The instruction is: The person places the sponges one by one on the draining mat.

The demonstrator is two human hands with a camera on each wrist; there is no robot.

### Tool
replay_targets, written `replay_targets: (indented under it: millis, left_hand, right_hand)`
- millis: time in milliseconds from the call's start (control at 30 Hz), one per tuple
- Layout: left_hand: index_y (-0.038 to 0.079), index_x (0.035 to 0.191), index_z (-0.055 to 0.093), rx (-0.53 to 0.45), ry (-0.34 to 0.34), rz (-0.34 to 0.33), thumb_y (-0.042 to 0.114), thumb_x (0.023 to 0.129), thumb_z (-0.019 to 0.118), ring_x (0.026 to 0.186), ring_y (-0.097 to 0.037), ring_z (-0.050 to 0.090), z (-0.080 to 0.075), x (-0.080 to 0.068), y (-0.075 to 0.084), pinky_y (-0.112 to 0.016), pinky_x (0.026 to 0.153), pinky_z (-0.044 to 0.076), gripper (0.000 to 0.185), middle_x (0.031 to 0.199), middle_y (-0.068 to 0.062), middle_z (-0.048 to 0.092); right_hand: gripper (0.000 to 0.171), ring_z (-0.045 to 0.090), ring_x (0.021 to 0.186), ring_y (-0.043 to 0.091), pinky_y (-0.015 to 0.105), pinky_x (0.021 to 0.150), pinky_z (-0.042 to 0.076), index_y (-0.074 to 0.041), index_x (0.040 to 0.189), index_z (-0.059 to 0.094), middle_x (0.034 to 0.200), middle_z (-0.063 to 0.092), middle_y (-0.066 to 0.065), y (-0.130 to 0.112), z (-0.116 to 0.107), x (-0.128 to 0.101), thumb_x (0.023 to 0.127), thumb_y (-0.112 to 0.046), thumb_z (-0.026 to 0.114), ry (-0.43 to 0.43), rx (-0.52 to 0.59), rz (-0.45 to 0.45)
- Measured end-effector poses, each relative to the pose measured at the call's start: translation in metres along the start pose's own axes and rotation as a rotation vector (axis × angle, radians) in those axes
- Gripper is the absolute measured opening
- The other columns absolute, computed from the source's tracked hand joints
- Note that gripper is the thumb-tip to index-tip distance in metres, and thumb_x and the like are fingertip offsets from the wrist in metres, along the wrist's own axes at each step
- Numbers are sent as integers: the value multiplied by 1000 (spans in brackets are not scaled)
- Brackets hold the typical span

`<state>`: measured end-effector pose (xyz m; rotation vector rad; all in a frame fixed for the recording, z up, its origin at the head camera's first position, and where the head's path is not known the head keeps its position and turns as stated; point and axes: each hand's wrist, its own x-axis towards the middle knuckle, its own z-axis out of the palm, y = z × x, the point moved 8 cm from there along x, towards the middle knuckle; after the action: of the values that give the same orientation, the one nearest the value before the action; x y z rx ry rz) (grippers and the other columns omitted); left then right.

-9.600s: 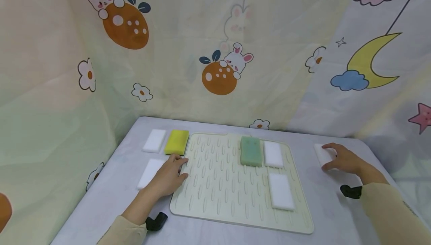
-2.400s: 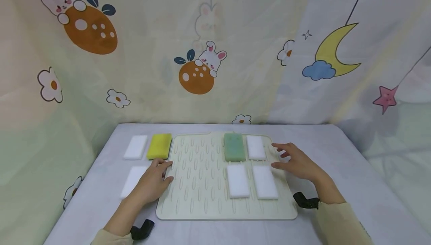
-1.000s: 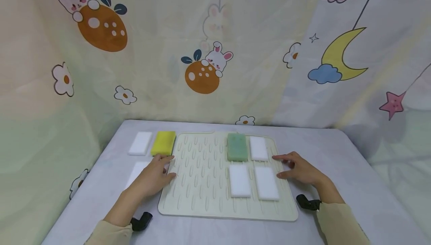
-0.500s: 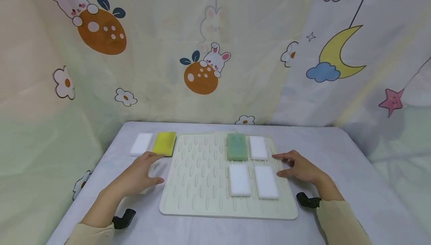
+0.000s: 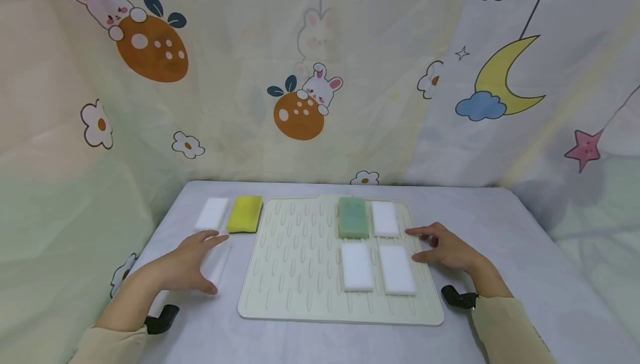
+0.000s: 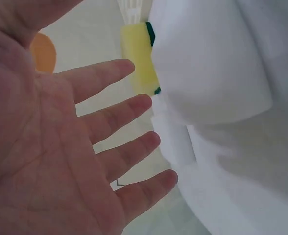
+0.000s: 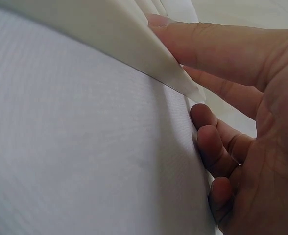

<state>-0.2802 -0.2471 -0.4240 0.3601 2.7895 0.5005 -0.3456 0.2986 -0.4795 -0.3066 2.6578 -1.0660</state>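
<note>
We've got pale beige long sleeves on both arms, cuffs ending right at the wrists. Our left hand (image 5: pixel 187 268) and right hand (image 5: pixel 446 248) are bare, no rings or gloves, and there's a small black camera mount strapped under each wrist.

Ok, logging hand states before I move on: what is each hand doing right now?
Left hand: open, fingers spread over a white sponge, holding nothing.
Right hand: open, resting at the drying mat edge.
</note>
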Motion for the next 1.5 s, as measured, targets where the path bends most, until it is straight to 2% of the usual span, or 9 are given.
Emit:
replay_targets:
  millis: [133, 300, 567, 1133, 1300, 1500]
  left_hand:
    - [9, 157, 42, -12, -23, -24, 33, 61, 100, 145, -54, 31, 3, 1, -5, -73, 107, 37, 114, 162, -27, 32]
    - [6, 156, 43, -29, -31, -21, 29, 63, 98, 143, -53, 36, 6, 2, -8, -71, 109, 37, 111, 160, -27, 34]
    - [5, 154, 46, -41, -7, -13, 28, 64, 98, 141, -51, 39, 9, 0, -10, -69, 109, 38, 107, 156, -26, 40]
    - [9, 153, 49, 21, 24, 12, 32, 63, 98, 137, -47, 45, 7, 3, -12, -67, 108, 41, 104, 152, -22, 46]
    - [10, 152, 51, 31, 45, 37, 35, 64, 97, 138, -48, 45, 6, 3, -7, -66, 108, 41, 103, 152, -22, 47]
    - [8, 150, 53, 37, 67, 74, 42, 65, 96, 138, -49, 46, 1, 6, 8, -65, 109, 41, 102, 151, -23, 49]
  right_hand:
    - [74, 39, 104, 26, 36, 84, 37, -15, 144, 63, 127, 47, 17, -1, 1, 0, 79, -33, 90, 0, 10, -1]
    - [73, 39, 104, 26, 36, 84, 37, -16, 144, 63, 126, 48, 16, -1, 2, 1, 78, -35, 90, 3, 3, 2]
    - [72, 39, 103, 26, 37, 83, 37, -16, 143, 64, 123, 49, 14, -5, 2, 1, 78, -34, 90, 9, -5, -2]
    - [71, 37, 100, 25, 37, 81, 35, -13, 144, 63, 123, 47, 16, -5, 1, 0, 79, -28, 90, 14, 41, -14]
    - [72, 36, 100, 25, 36, 80, 35, -13, 143, 63, 122, 47, 15, -4, 2, -1, 79, -29, 90, 16, 45, -10]
    - [72, 36, 100, 25, 35, 80, 35, -13, 144, 63, 123, 46, 16, -1, 1, -1, 79, -29, 90, 18, 42, -11]
